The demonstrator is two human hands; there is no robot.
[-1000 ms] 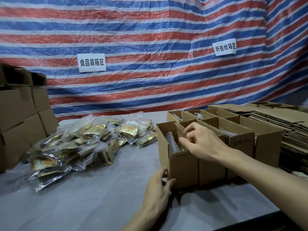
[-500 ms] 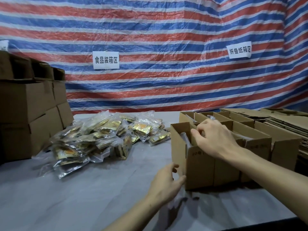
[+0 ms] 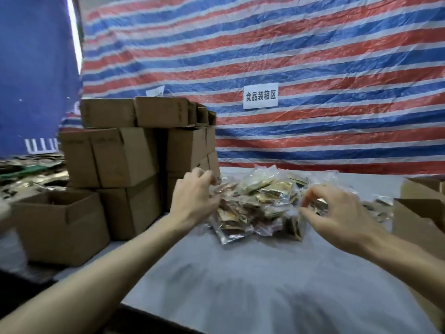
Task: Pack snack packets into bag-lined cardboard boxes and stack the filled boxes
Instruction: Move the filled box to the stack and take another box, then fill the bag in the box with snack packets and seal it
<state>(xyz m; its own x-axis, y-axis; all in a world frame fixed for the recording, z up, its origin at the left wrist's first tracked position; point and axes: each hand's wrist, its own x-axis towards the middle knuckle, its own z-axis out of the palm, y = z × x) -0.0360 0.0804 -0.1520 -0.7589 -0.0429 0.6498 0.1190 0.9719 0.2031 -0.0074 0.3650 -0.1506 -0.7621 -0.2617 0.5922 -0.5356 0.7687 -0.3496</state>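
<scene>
A heap of clear snack packets (image 3: 260, 201) with gold contents lies on the grey table (image 3: 240, 280). My left hand (image 3: 195, 196) is at the heap's left edge, its fingers curled against the packets; blur hides whether it grips any. My right hand (image 3: 337, 213) hovers over the heap's right side with bent, spread fingers and nothing in them. A brown cardboard box (image 3: 419, 218) shows at the right edge, its inside out of sight.
Stacked closed cardboard boxes (image 3: 125, 153) stand left of the heap, three layers high. An open box (image 3: 60, 220) sits lower at the far left. A striped tarp with a white sign (image 3: 260, 95) hangs behind the table.
My view has swung left. Both hands have left the open box at the right and moved over to the packet heap.
</scene>
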